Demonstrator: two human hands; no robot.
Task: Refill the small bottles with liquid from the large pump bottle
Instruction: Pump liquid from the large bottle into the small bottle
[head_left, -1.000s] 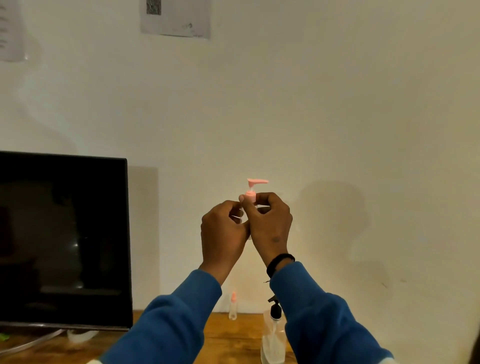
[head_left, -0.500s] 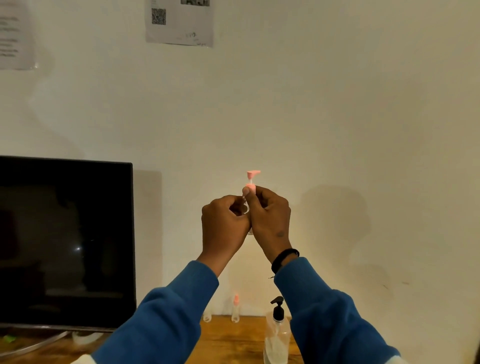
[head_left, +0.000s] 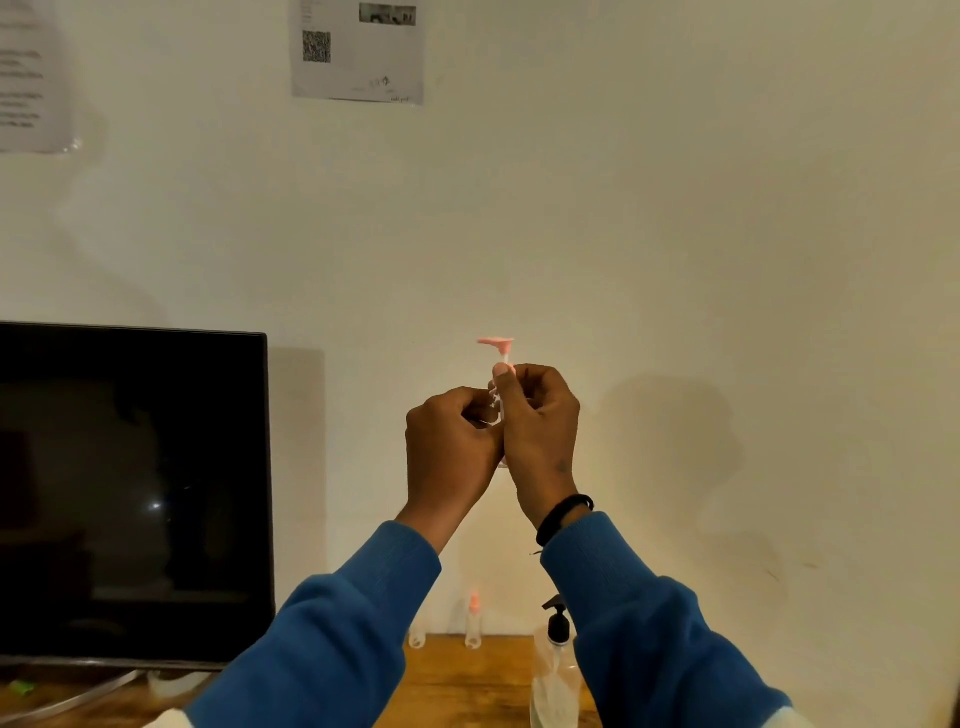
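Both my hands are raised in front of the wall around one small clear bottle, which is mostly hidden between them. My left hand (head_left: 451, 452) grips the bottle's body. My right hand (head_left: 540, 434) pinches its pink pump cap (head_left: 497, 349) at the collar, and the nozzle now points left. On the wooden table (head_left: 467, 680) below stand the large clear pump bottle (head_left: 555, 675) with a black pump head and another small bottle (head_left: 473, 621) with a pink top. A third small clear bottle (head_left: 416, 636) peeks out beside my left sleeve.
A dark monitor (head_left: 135, 493) stands on the table at the left, its stand curving along the table. Papers hang on the white wall, one with a QR code (head_left: 358, 52). A small green object (head_left: 21, 687) lies at the far left.
The pink pump cap has turned: its nozzle pointed right a second ago and now points left. My hands stayed together at about the same height while the camera tilted slightly.
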